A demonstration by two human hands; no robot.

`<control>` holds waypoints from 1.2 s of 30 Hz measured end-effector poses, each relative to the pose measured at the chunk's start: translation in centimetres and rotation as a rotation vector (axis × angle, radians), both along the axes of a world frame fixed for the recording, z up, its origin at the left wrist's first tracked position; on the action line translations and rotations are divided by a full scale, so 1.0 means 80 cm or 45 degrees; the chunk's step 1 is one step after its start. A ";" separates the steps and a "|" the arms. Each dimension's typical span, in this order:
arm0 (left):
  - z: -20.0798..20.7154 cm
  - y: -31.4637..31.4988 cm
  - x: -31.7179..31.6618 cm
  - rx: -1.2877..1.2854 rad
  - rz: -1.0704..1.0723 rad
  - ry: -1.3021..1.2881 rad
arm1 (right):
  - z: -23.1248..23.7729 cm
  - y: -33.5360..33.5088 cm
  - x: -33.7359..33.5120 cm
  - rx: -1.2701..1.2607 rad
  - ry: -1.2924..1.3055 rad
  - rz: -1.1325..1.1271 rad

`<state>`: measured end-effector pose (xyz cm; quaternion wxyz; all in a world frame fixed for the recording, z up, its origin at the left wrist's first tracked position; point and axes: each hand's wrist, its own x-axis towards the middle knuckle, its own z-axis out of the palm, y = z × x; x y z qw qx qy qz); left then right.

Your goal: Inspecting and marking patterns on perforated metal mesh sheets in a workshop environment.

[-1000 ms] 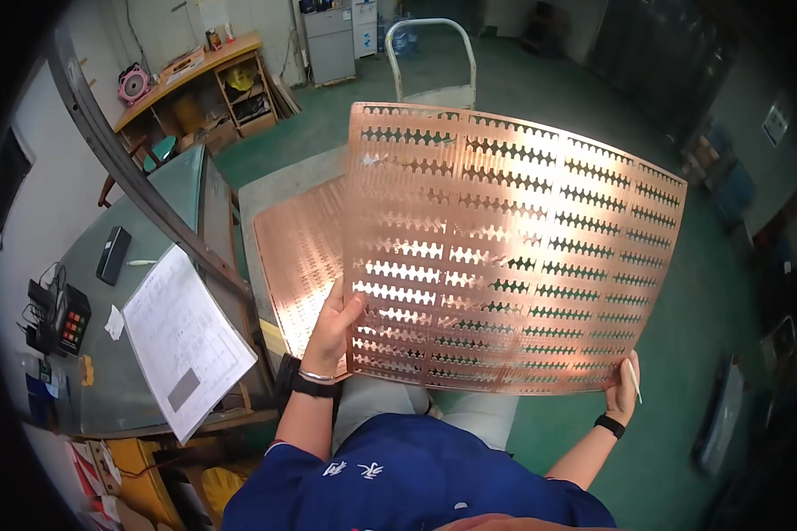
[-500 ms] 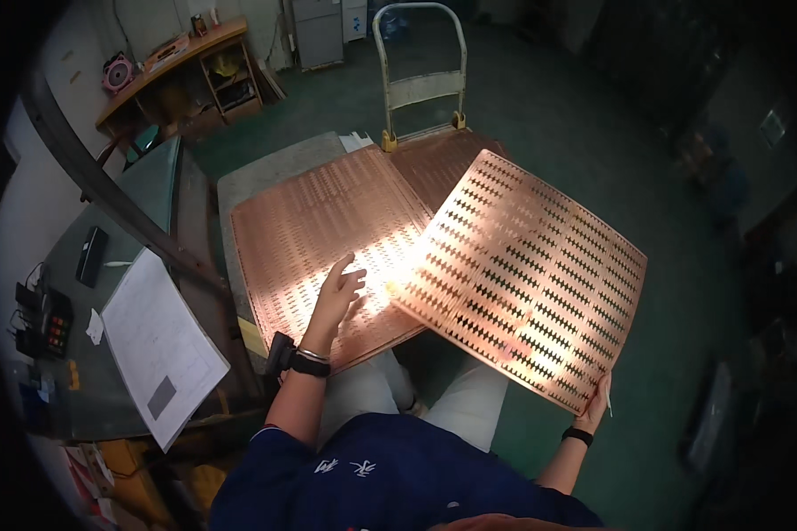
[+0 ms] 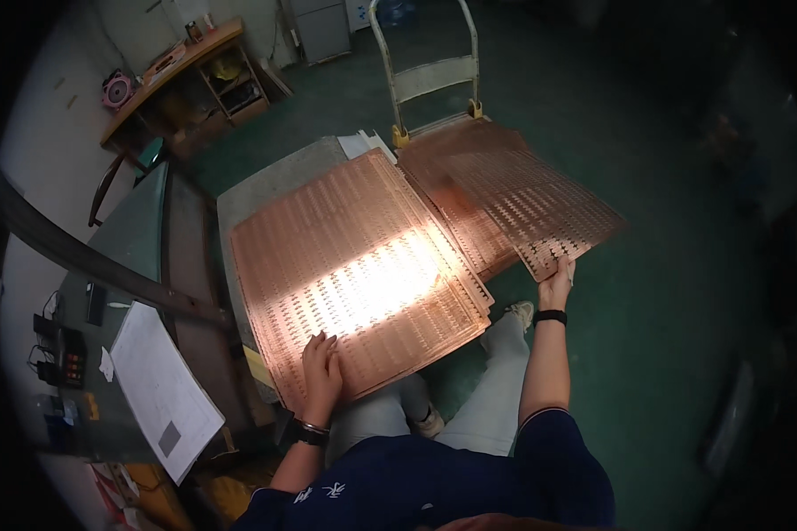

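A stack of copper-coloured sheets point(image 3: 328, 230) with rows of small slots lies in front of me, with a bright patch of light across its top. My left hand point(image 3: 321, 367) rests on the near edge of the top sheet, its fingers laid out on the surface. Off to the right, a single perforated copper sheet point(image 3: 549, 208) slants over a second pile of copper sheets point(image 3: 469, 239). My right hand point(image 3: 556, 281) grips its near edge. The far end of that sheet overlaps the second pile, and I cannot tell whether it touches.
Beyond the second pile rises the handle of a platform trolley point(image 3: 434, 80). A grey board point(image 3: 279, 173) shows under the left stack. On my left, a bench point(image 3: 119, 243) carries a large paper sheet point(image 3: 164, 389) and a dark keypad device point(image 3: 71, 358). A wooden desk point(image 3: 181, 62) stands far left.
My right hand has swung the single sheet away and lowered it from beside the stack to over the trolley pile. My left hand has moved nearer and come down onto the stack.
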<state>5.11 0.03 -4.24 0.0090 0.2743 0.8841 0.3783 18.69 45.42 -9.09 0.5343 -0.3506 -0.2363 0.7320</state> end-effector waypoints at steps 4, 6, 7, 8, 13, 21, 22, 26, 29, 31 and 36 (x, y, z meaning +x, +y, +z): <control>-0.005 -0.018 -0.001 0.040 0.112 -0.123 | -0.039 0.025 -0.054 0.137 0.072 0.123; -0.003 -0.028 -0.005 -0.047 0.142 -0.047 | -0.054 0.022 -0.073 -0.065 -0.071 0.352; -0.002 -0.031 -0.007 -0.122 0.157 0.029 | -0.061 0.018 -0.071 -0.267 -0.425 0.390; -0.001 -0.038 -0.008 -0.135 0.165 0.029 | -0.068 0.007 -0.070 -0.278 -0.425 0.400; -0.018 -0.060 -0.014 -0.173 0.475 0.095 | -0.103 -0.050 -0.004 0.035 -0.730 0.567; -0.009 -0.080 -0.020 0.311 0.631 -0.471 | 0.018 -0.205 0.046 0.988 -1.078 0.514; 0.003 -0.073 -0.019 0.475 0.671 -0.608 | 0.023 -0.222 0.049 1.260 -1.316 0.455; -0.020 -0.085 -0.027 0.445 0.620 -0.516 | 0.043 -0.262 0.040 1.637 -1.405 0.477; -0.026 -0.085 -0.034 0.459 0.609 -0.534 | 0.042 -0.264 0.032 1.572 -1.528 0.553; -0.009 -0.077 -0.030 0.593 0.672 -0.613 | 0.047 -0.266 0.026 1.561 -1.588 0.597; -0.020 -0.092 -0.044 0.750 0.661 -0.651 | 0.052 -0.279 0.030 1.723 -1.712 0.523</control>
